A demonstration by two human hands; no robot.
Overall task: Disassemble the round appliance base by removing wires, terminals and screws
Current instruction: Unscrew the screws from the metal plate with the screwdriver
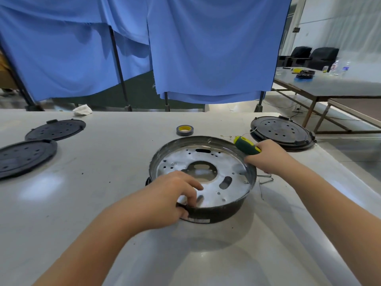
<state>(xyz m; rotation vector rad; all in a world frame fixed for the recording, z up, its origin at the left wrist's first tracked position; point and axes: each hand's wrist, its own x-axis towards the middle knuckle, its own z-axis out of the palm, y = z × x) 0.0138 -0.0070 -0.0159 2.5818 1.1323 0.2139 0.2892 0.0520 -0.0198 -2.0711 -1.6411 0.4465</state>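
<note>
The round appliance base (218, 211) sits on the white table (103, 203), a dark ring with a silver perforated metal plate (214, 162) inside. My left hand (171, 199) grips its near-left rim, thumb outside and fingers over the edge onto the plate. My right hand (266, 156) holds a green and yellow screwdriver (246, 145) by the handle at the base's right rim; its shaft is hidden behind the hand. Thin loose wires (228, 137) lie just behind the base.
Two black round covers (26, 155) lie at the left, another round base (282, 133) at the back right. A roll of tape (185, 130) sits behind the base, a metal clip (266, 179) to its right. Blue curtains hang beyond the table's far edge.
</note>
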